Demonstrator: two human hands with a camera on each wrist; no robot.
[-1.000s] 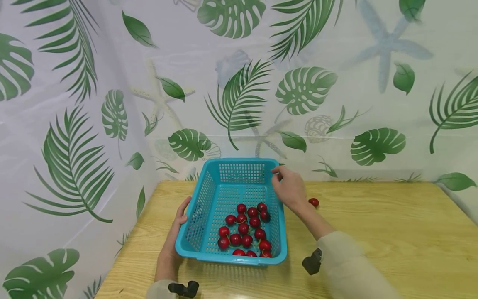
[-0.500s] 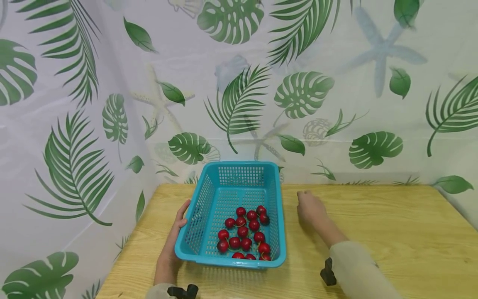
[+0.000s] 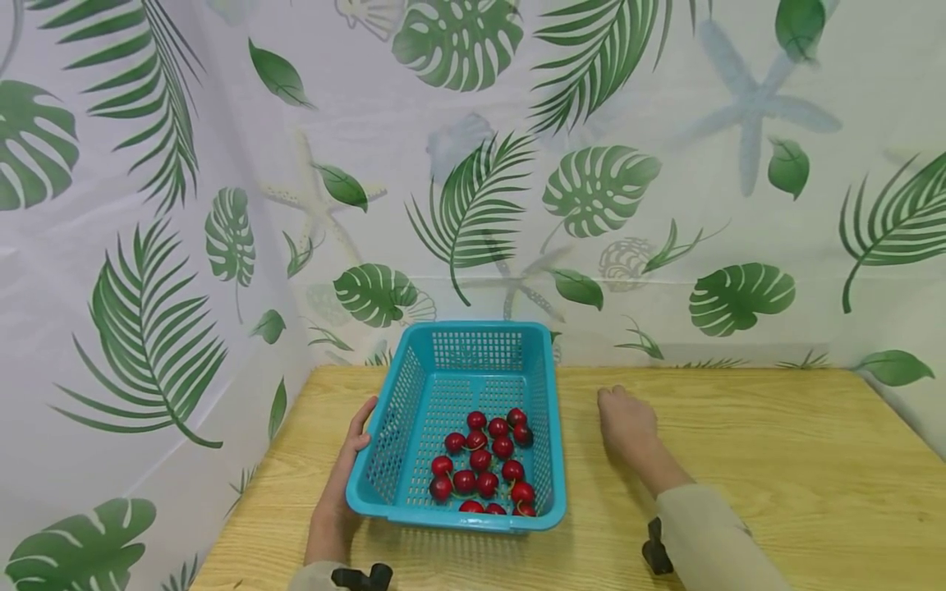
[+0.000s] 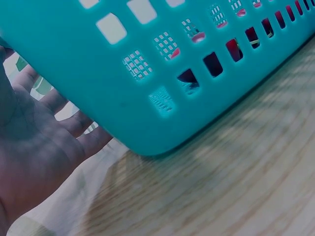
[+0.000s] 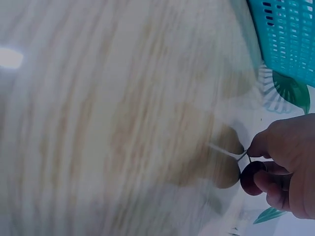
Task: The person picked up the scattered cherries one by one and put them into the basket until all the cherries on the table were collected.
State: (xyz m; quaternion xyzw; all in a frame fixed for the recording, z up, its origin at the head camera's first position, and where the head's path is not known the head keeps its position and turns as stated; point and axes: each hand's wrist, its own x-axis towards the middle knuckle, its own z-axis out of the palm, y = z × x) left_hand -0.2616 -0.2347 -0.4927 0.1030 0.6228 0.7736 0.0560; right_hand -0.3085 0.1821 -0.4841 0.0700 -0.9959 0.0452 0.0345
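A blue perforated plastic basket (image 3: 548, 410) stands on the table with several red cherries (image 3: 480, 460) in its front right part, some with green stems. Along its left side, my left hand (image 3: 343, 468) touches the wall and rim; in the left wrist view its fingers (image 4: 54, 101) stretch loosely along the outside, palm apart from the wall. To the right of the basket, close over the tabletop, is my right hand (image 3: 628, 423). The right wrist view shows its curled fingers pinching a dark red cherry (image 5: 252, 178) with a thin stem; the head view hides this cherry behind the hand.
The light wooden table (image 3: 776, 460) reaches to a white sheet (image 3: 650, 107) printed with green leaves and starfish, which hangs behind and on the left. Black camera mounts (image 3: 656, 548) sit on both wrists.
My right hand has moved from the basket's right rim rightward and down to where a lone cherry lay, and now holds a cherry. The left hand and basket look unmoved.
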